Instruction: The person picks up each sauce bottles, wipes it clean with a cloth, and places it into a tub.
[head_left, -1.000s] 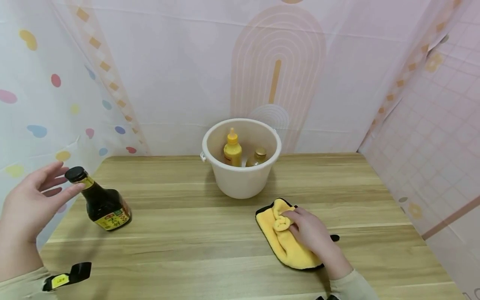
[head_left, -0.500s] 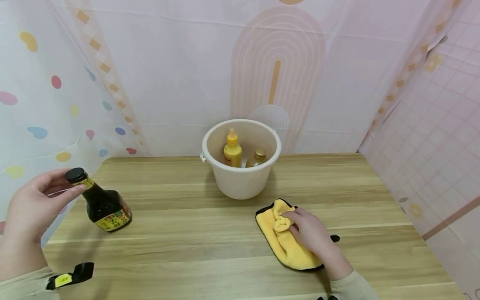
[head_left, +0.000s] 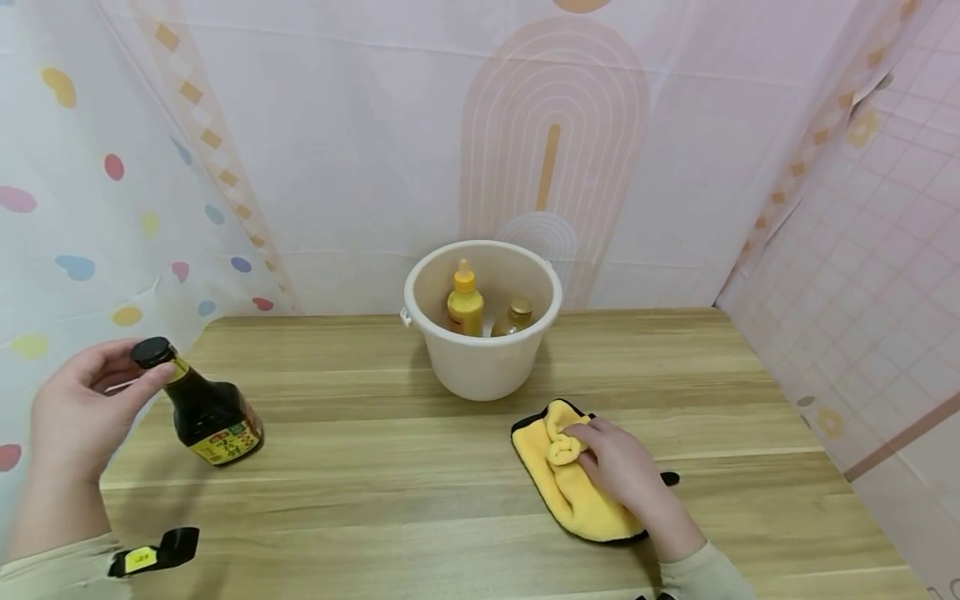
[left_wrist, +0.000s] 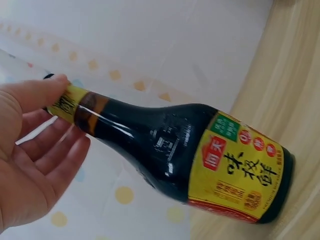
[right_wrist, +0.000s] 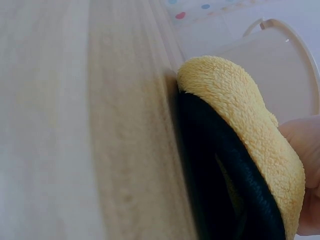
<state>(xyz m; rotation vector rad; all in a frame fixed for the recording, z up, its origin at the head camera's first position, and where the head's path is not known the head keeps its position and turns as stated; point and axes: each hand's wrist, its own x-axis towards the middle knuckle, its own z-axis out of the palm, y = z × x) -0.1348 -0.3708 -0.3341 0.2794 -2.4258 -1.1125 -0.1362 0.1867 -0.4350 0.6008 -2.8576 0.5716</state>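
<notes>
At the left of the head view, my left hand (head_left: 82, 408) pinches the neck of a dark soy sauce bottle (head_left: 210, 412) between thumb and fingers, just under its black cap. The bottle stands on the wooden table; its yellow label (left_wrist: 237, 175) with red and green patches faces the left wrist camera. On the right, my right hand (head_left: 618, 462) grips a bunched fold of a yellow cloth (head_left: 588, 507) with black edging. Lying on the table, the cloth hides part of the fingers in the right wrist view, where its fluffy side (right_wrist: 235, 105) shows.
A white bucket (head_left: 483, 367) stands at the back middle of the table (head_left: 360, 500). Inside it are a yellow squeeze bottle (head_left: 466, 310) and a bottle with a gold cap (head_left: 520, 308). Patterned curtains (head_left: 360, 158) rise behind and at both sides.
My left hand has closed its fingers around the soy sauce bottle's neck, its wrist shifting slightly right. The bottle and the right hand with the cloth stay in place.
</notes>
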